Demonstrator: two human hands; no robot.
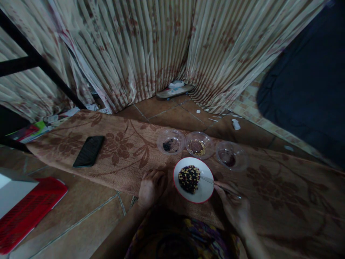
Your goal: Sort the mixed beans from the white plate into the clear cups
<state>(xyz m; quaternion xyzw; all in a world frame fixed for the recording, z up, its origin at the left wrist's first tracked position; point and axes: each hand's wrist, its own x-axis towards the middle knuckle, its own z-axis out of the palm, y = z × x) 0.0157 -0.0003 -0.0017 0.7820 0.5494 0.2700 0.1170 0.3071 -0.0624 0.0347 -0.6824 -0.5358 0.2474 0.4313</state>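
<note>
A white plate [207, 169] with a red rim holds a heap of mixed dark and yellow beans or kernels [189, 179]. My right hand [235, 205] is closed around slim metal tweezers [207, 179], whose tips reach over the plate beside the heap. Left of the plate, my left hand [151, 187] rests on the cloth with its fingers curled in and nothing visible in them. Behind the plate stand three clear plastic bowls: the left bowl [170, 134] has some black beans, the middle bowl [198, 136] yellow kernels, and the right bowl [238, 155] a few dark reddish bits.
A brown flowered cloth [118, 172] covers the long, narrow table. A black phone [89, 151] lies at its left. Beyond it are striped curtains [129, 50], a skateboard [175, 92] and white scraps [236, 124] on the tiled floor. A red basket [51, 196] stands at lower left.
</note>
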